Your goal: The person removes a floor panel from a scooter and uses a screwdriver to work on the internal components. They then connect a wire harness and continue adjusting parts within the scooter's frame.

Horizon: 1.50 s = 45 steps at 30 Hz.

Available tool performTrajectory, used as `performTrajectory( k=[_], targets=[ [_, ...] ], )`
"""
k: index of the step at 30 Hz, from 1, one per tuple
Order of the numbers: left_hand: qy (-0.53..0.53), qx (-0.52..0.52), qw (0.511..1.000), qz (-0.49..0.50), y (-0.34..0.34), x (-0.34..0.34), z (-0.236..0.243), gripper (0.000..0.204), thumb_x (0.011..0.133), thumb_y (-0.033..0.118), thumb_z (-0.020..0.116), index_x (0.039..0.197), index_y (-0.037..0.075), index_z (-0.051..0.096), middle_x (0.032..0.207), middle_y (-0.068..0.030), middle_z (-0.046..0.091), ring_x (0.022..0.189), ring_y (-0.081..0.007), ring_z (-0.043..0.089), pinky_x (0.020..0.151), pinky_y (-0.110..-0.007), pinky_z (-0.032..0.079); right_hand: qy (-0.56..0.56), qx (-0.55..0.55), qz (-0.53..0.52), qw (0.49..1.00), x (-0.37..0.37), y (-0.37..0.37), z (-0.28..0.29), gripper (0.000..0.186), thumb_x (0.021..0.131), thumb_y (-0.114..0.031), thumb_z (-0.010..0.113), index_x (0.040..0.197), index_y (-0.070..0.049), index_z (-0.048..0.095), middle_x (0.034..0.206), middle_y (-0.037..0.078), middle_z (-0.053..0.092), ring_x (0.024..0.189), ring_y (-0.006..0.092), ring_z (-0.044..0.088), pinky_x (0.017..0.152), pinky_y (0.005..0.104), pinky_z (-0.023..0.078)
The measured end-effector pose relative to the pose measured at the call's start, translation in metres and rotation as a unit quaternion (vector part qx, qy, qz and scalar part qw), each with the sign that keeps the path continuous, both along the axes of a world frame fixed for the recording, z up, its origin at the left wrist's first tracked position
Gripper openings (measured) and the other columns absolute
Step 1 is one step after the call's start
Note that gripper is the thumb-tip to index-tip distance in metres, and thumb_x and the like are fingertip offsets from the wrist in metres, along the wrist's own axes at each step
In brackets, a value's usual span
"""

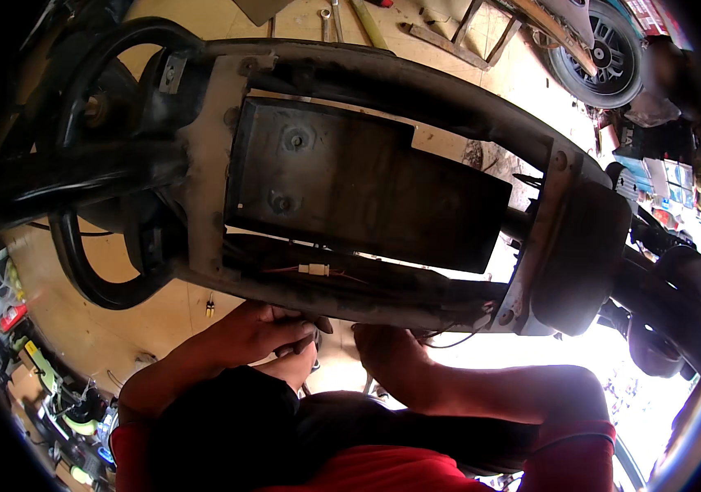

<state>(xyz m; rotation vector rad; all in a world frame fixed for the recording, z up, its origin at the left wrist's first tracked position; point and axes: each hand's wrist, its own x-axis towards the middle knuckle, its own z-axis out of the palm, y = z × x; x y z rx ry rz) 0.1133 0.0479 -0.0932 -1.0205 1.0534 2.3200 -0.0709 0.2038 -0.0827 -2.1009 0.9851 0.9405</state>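
Note:
A long black metal vehicle frame (383, 57) spans the view, holding a dark rectangular tray (367, 197). A white connector (314, 269) with thin red wires lies along its lower rail. Below that rail, my left hand (273, 336) has curled fingers around a small dark piece (319, 326), whose shape is unclear. To its right, my right hand (387, 353) is closed at the rail's underside near a hanging black wire (457, 344); what it holds, if anything, is hidden.
Wrenches (326, 23), a wooden-and-metal stand (457, 45) and a spoked wheel (599, 53) lie beyond the frame on the tan floor (170, 328). Cluttered tools (47, 377) sit at the lower left, more items (654, 164) at the right.

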Motion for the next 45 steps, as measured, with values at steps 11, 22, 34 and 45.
performTrajectory(
  k=[11,22,34,45],
  targets=[
    [-0.003,-0.029,1.0,-0.013,0.005,-0.002,-0.012,0.017,0.098,0.012,0.061,0.11,0.002,0.066,0.089,-0.0013,0.062,0.074,-0.0095,0.053,0.066,-0.026,0.044,-0.278,-0.043,-0.066,0.957,-0.034,-0.027,0.078,0.051,0.093,-0.023,0.057,0.141,-0.006,0.053,0.133,0.019,0.058,0.135,0.0353,0.047,0.116,0.0497,0.034],
    [0.015,-0.044,0.999,-0.011,0.009,0.008,-0.024,0.014,0.102,0.015,0.057,0.096,0.004,0.064,0.079,0.0001,0.059,0.072,-0.0097,0.052,0.065,-0.026,0.042,-0.09,-0.061,-0.401,0.91,-0.106,-0.064,0.1,0.04,0.087,-0.021,0.071,0.119,0.0,0.061,0.111,0.018,0.067,0.098,0.0345,0.067,0.084,0.0391,0.055],
    [0.109,-0.166,0.98,0.007,0.016,0.018,-0.041,0.016,0.103,0.014,0.056,0.094,0.001,0.061,0.079,-0.0025,0.059,0.072,-0.0121,0.053,0.065,-0.028,0.044,-0.271,-0.104,-0.385,0.876,-0.123,-0.036,0.098,0.02,0.082,-0.014,0.074,0.099,-0.004,0.07,0.1,0.012,0.072,0.088,0.0284,0.071,0.072,0.0367,0.058],
    [0.046,-0.119,0.991,0.039,0.021,0.024,-0.052,0.008,0.098,0.007,0.059,0.093,0.001,0.06,0.078,-0.0024,0.059,0.069,-0.011,0.052,0.061,-0.027,0.043,-0.211,-0.181,-0.309,0.91,-0.125,-0.025,0.087,0.011,0.073,-0.012,0.075,0.073,-0.006,0.066,0.094,0.013,0.07,0.083,0.0256,0.068,0.068,0.0365,0.056]
  ],
)
